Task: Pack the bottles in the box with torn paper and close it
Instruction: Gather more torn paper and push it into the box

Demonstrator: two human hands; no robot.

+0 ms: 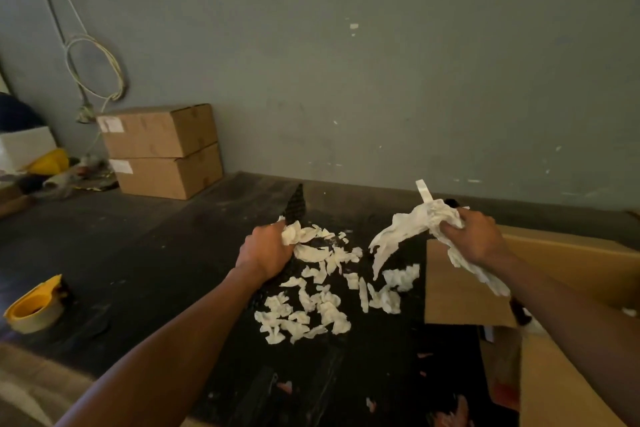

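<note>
Several torn white paper scraps lie scattered on the dark floor mat in front of me. My left hand is closed on a small torn piece of paper at the pile's far left edge. My right hand grips a crumpled white paper sheet held above the floor, with a long strip hanging down to the left. The open cardboard box stands at the right, one flap spread out under my right hand. Something dark shows at the box's edge under my right forearm. I cannot make out any bottle clearly.
A yellow tape dispenser lies on the mat at the left. Two stacked shut cardboard boxes stand against the grey wall at the back left, beside clutter and a hanging cable loop.
</note>
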